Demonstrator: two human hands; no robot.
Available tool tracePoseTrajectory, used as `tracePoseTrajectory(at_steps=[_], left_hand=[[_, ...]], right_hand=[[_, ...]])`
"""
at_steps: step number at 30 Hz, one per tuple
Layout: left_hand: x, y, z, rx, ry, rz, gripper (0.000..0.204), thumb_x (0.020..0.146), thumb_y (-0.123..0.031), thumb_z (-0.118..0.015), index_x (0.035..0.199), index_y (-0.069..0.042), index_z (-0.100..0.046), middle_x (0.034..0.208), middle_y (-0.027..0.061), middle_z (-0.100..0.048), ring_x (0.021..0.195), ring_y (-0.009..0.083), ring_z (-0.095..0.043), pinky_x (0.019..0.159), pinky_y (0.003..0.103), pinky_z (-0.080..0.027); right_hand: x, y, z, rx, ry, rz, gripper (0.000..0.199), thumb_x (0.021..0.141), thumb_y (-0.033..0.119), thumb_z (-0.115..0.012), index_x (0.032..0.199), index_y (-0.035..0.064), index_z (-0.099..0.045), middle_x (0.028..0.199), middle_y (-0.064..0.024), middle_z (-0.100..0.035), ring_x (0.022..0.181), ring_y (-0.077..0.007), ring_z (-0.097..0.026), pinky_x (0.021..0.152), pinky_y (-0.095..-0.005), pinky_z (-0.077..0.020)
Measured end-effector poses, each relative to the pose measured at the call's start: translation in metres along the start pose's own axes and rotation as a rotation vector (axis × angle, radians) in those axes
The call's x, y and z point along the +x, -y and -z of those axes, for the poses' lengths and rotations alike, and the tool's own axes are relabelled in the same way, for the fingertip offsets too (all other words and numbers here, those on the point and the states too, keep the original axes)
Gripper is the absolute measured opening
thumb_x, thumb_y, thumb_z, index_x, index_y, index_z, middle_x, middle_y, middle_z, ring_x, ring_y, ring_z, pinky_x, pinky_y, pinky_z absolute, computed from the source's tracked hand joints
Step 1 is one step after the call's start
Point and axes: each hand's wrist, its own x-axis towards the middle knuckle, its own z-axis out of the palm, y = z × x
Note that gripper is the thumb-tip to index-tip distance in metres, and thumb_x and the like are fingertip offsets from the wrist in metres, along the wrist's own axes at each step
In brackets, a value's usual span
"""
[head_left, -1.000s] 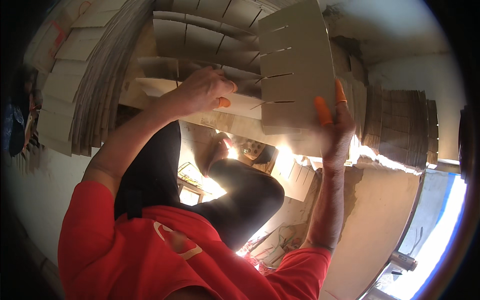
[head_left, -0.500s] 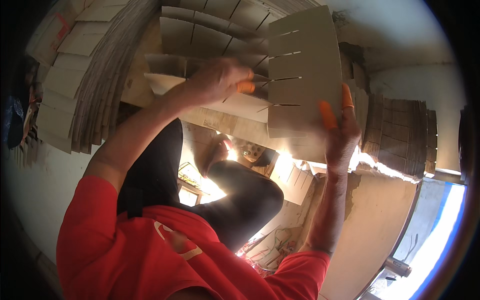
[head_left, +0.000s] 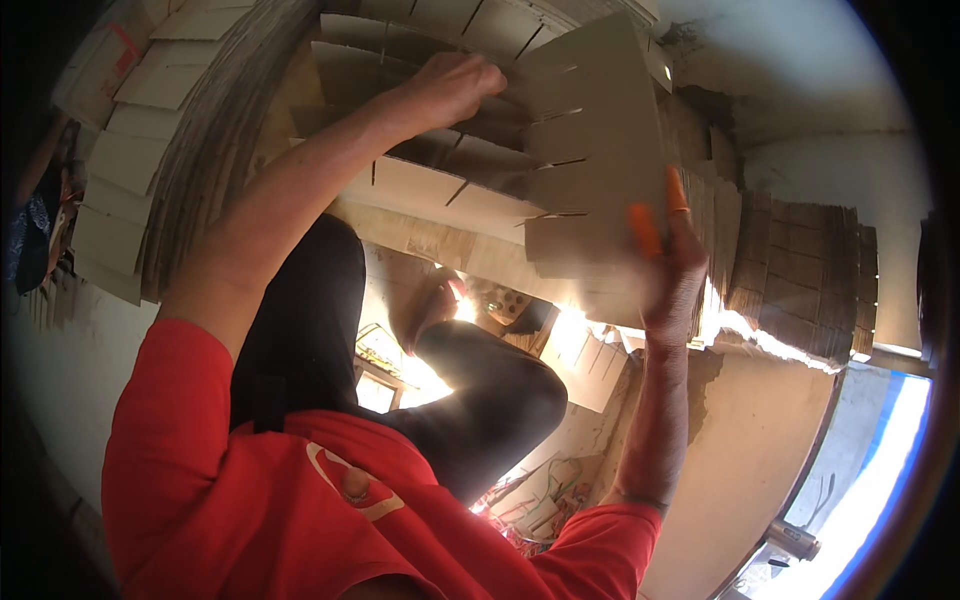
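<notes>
- Several large stacks of flat cardboard sheets [head_left: 180, 150] fanned across the upper left, edges bending with the lens; more brown stacks [head_left: 800, 270] piled at the right, behind the raised hand.
- Red shirt [head_left: 230, 500] filling the lower left and bottom edge, with dark trousers [head_left: 310, 330] and a bent knee [head_left: 500, 390] in the middle, bright light breaking through behind the knee.
- Pale wall [head_left: 760, 470] sloping down the lower right, next to a blue-white strip at the rim.
- Slotted cardboard divider sheet [head_left: 590, 140] held upright at upper centre, four narrow slits cut in from its left edge, lower right corner resting against the right palm.
- Assembled rows of cardboard partition strips [head_left: 440, 175] just left of and behind that sheet, crossing one another in a grid, touching the sheet along its slit edge.
- Left hand [head_left: 455, 85] clenched into a fist on top of the partition strips, right at the sheet's slit edge; grip closed over the top edge of a strip, though exactly which strip cannot be told.
- Right hand [head_left: 675, 270] raised below the sheet's lower right corner, grip grasping the divider sheet from beneath, fingers spread up along its face.
- Two orange fingertip covers [head_left: 645, 230] on the right fingers, pressed against the sheet's lower right part, one beside the other.
- Small loose cardboard pieces [head_left: 590, 365] lying on the floor beyond the knee, well apart from both hands.
</notes>
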Motion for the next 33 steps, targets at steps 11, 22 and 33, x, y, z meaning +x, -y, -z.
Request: tracePoseTrajectory(at_steps=[11,22,33], left_hand=[[0.001,-0.003,0.003,-0.01,-0.007,0.019,0.018,0.065,0.006,-0.06,0.063,0.001,-0.042,0.063,0.0209,-0.049,0.068,0.0418,-0.054,0.055,0.048,-0.04],[0.005,0.005,-0.003,-0.015,0.016,0.012,0.012,0.064,0.007,-0.059,0.067,0.002,-0.049,0.067,0.0211,-0.055,0.073,0.0409,-0.057,0.058,0.047,-0.043],[0.01,0.016,-0.005,-0.057,0.034,-0.001,0.011,0.069,-0.001,-0.067,0.075,0.0,-0.058,0.069,0.0191,-0.057,0.069,0.0378,-0.058,0.058,0.046,-0.043]], right_hand=[[0.008,-0.014,-0.027,0.018,0.254,-0.08,0.058,0.09,0.003,-0.055,0.143,0.0135,-0.034,0.077,-0.0077,-0.066,0.048,-0.01,-0.052,0.043,-0.025,-0.0456],[0.028,-0.005,-0.02,-0.099,0.396,-0.162,0.062,0.081,-0.003,-0.055,0.141,0.0068,-0.039,0.087,-0.0037,-0.066,0.055,-0.0066,-0.053,0.048,-0.0244,-0.0461],[0.006,-0.024,-0.045,-0.077,0.184,0.152,0.048,0.093,0.005,-0.054,0.139,0.0072,-0.04,0.069,-0.0117,-0.06,0.045,-0.0133,-0.049,0.044,-0.0284,-0.0436]])
